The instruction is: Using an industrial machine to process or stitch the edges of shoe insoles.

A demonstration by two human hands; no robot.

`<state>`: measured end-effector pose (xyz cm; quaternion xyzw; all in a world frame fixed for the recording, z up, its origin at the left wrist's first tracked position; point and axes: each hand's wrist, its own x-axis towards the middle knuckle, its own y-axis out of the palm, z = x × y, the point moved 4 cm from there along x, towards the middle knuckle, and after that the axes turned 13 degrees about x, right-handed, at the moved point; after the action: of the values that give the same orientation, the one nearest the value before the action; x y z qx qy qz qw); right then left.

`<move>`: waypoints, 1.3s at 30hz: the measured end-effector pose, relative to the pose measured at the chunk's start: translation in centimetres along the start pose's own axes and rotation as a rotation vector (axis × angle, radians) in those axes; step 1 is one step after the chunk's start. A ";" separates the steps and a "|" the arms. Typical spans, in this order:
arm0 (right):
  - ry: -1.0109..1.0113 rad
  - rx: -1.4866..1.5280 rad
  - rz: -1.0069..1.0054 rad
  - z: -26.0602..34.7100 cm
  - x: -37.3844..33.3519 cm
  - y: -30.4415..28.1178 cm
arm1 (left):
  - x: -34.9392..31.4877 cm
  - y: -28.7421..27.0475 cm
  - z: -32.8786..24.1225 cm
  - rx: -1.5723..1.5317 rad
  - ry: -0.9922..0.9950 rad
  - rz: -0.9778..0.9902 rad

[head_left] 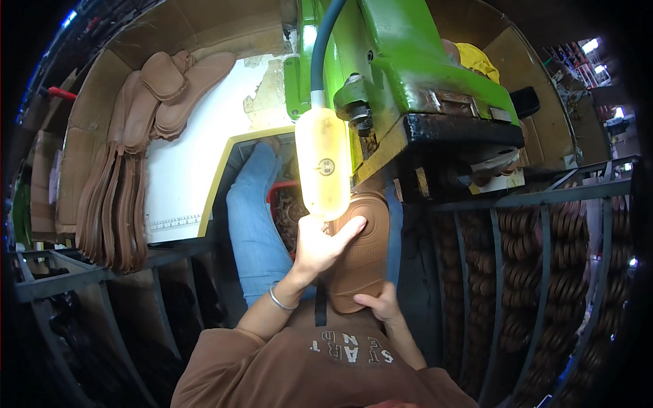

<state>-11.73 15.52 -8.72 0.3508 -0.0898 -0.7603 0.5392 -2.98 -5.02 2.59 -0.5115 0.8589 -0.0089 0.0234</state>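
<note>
A brown shoe sole (pixel 364 262) with a patterned face and a rounded heel area is held upright in front of my body, below the green machine (pixel 401 54). My left hand (pixel 321 243) grips its upper left edge, thumb laid across the face near the oval heel mark. At the lower right end, my right hand (pixel 381 302) pinches the sole with its thumb on the face; the other fingers are hidden behind it. Just above my left hand, a glowing yellow-white work lamp (pixel 323 163) hangs on a dark cable and partly overlaps the machine.
On the white worktable (pixel 180 183) at left lie stacked brown sole pieces (pixel 112 204) and loose ones (pixel 194 95), backed by cardboard (pixel 197 27). Metal racks (pixel 496 265) with rows of brown soles stand at right. A red bin (pixel 275 200) of scraps sits between my legs. Yellow cloth (pixel 476 58) lies behind the machine.
</note>
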 end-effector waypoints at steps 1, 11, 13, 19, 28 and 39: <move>-0.067 0.041 -0.063 1.0 -0.4 -0.9 | -0.1 0.0 0.2 -0.001 -0.002 -0.001; -0.666 0.086 -0.370 15.9 1.8 -4.3 | 0.4 -0.8 -0.5 -0.130 -0.018 0.034; -0.688 0.074 -0.343 17.9 3.4 -3.5 | 0.7 -1.5 -0.7 -0.155 0.012 0.021; -0.603 0.134 -0.218 19.2 6.6 0.5 | 0.4 -5.2 -0.3 -0.172 -0.044 -0.022; -0.480 0.123 -0.113 16.8 8.7 6.5 | -3.7 -12.5 4.1 -0.185 -0.241 -0.077; -0.542 -0.079 0.081 17.4 10.6 12.3 | -0.6 -3.8 -0.1 -0.060 -0.097 0.348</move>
<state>-15.23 -2.95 5.78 0.1093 -0.2151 -0.8073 0.5385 0.69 -6.29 2.84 -0.3553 0.9323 0.0455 0.0506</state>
